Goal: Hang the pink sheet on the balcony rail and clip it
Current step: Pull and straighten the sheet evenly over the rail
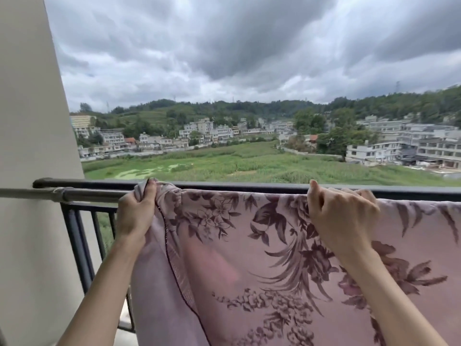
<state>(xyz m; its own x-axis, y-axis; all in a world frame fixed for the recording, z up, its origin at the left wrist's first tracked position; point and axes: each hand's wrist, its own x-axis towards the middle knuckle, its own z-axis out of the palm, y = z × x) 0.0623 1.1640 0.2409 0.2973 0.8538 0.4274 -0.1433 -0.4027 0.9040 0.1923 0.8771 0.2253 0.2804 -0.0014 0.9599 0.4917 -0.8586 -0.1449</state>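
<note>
**Inspector A:** Position of the pink sheet point(287, 258)?

**Inspector B:** Draped over the metal pole point(74, 194) that runs just in front of the balcony rail point(249, 187). The floral face hangs toward the person; the upper fold lies along the pole. A dark stitched hem runs down below the left fingers.

**Inspector A:** Left hand point(136, 211)?

**Inspector B:** Fingers curled together and clamped on the bunched corner of the sheet, at the pole. The thumb points up, pressed against the gathered cloth. Bare pole extends outward from the fingers toward the wall point(30, 146).

**Inspector A:** Right hand point(341, 216)?

**Inspector B:** Fingers hooked over the upper fold and closed on it, thumb raised on the near side. The fingertips lie behind the cloth; their exact placement cannot be told. Sheet continues past these fingers to the frame's edge.

**Inspector A:** Between the two hands?

**Inspector B:** The fold runs taut-looking along the pole, with slight gathering just beside the left fingers.

**Inspector A:** Beyond the fingers?

**Inspector B:** Green field point(224, 163), buildings point(399, 146), wooded hills, heavy cloud.
</note>
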